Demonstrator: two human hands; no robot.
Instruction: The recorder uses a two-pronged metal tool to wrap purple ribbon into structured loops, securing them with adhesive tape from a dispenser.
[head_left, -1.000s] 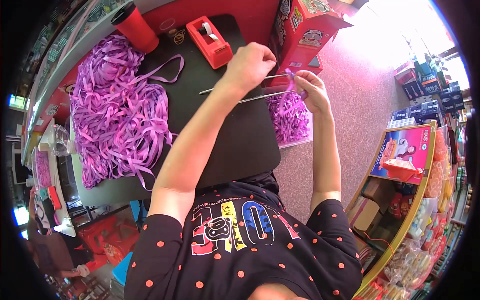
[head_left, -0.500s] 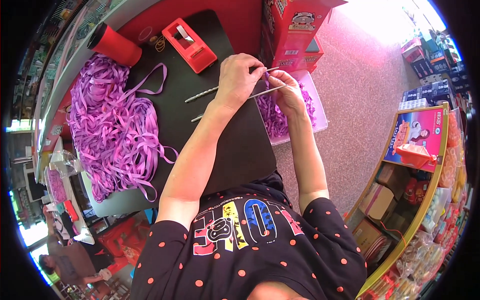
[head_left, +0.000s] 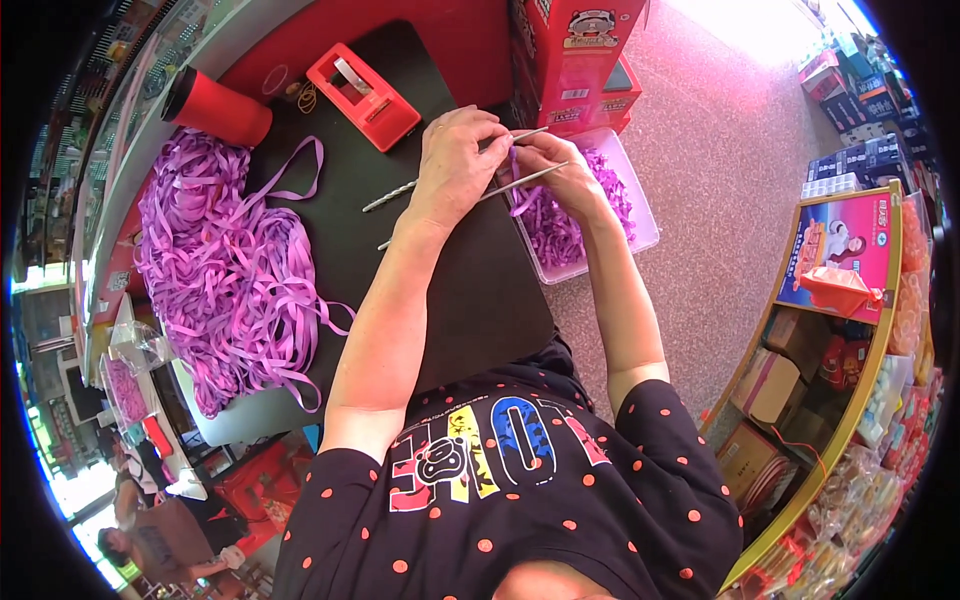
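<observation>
My left hand is closed around the upper of two slim metal rods, whose twisted end sticks out to its left. The lower metal rod runs beneath that hand, and its tip reaches my right hand. A short purple ribbon hangs between the hands by the upper rod. The right fingers are pinched together at this ribbon, though the grip is partly hidden. Below them is a white plastic tub filled with cut purple ribbon pieces.
On the dark tabletop lies a large heap of purple ribbon, with a red tumbler and a red tape dispenser behind it. Red boxes stand beyond the tub. A display shelf is at right. Another person is at lower left.
The view has shifted slightly. My hands have come a little apart, and the ribbon between them hangs lower and shows more. Both rods stay in place under the hands.
</observation>
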